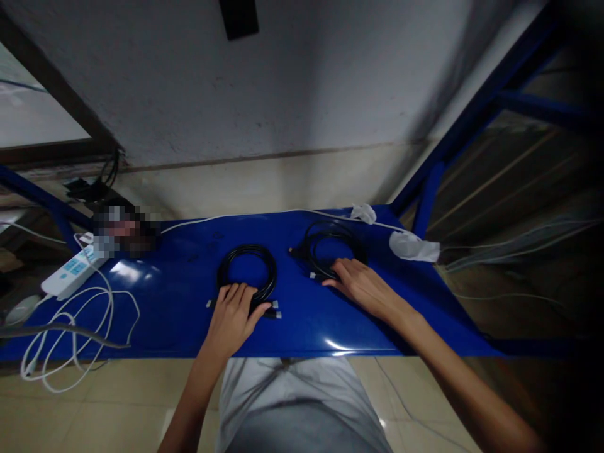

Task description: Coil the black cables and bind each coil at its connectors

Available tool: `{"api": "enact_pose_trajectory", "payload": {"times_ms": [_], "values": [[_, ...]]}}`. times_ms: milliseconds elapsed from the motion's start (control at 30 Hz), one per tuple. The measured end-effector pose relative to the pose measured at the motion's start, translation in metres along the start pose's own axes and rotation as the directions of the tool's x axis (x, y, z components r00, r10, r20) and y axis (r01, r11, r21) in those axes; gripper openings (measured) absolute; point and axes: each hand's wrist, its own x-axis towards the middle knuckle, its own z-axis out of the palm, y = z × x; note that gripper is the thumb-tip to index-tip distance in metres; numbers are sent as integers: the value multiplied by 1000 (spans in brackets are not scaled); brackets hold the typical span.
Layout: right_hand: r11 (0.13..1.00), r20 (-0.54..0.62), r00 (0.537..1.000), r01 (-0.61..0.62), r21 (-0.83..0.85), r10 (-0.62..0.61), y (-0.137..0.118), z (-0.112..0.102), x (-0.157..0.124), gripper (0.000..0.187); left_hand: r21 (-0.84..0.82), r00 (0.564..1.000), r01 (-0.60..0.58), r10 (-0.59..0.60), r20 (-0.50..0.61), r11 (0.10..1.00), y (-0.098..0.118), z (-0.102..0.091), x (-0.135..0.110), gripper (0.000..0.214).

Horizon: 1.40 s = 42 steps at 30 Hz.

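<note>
A coiled black cable (246, 250) lies flat on the blue table, with silver-tipped plugs (275, 309) sticking out at its near side. Over that near side my left hand (234, 311) is closed, fingers curled across the loops and thumb out to the right by the plugs. To the right lies a second, looser coil of black cable (330, 228), with a plug at its left. My right hand (356, 283) grips this coil at its near edge, fingers bent over the strands. The undersides of both grips are hidden.
The blue table (302, 333) stands against a wall. On its left are a white power strip (70, 274), looped white cord (78, 336) and a blurred-out object (125, 229). Crumpled white plastic (413, 246) lies back right. Blue frame posts (427, 195) rise at the sides.
</note>
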Motion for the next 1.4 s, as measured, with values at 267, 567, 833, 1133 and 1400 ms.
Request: {"api": "enact_pose_trajectory", "payload": {"times_ms": [267, 567, 833, 1133, 1400], "values": [[994, -21, 1000, -16, -112, 13, 10, -27, 48, 38, -28, 999, -40, 39, -5, 999, 58, 28, 45, 39], [976, -91, 977, 180, -122, -191, -9, -56, 92, 45, -133, 984, 16, 8, 177, 991, 83, 28, 81, 55], [906, -153, 895, 398, -143, -418, -18, -23, 98, 52, -716, 763, 136, 388, 517, 685, 0, -87, 111, 44], [859, -217, 832, 482, -174, -511, -14, 3, 101, 46, -867, 907, 56, -389, -163, 495, -66, -9, 175, 40], [875, -249, 845, 418, -244, -473, 6, -46, 71, 35, -786, 947, 107, -302, -105, 609, -61, 38, 161, 43]]}}
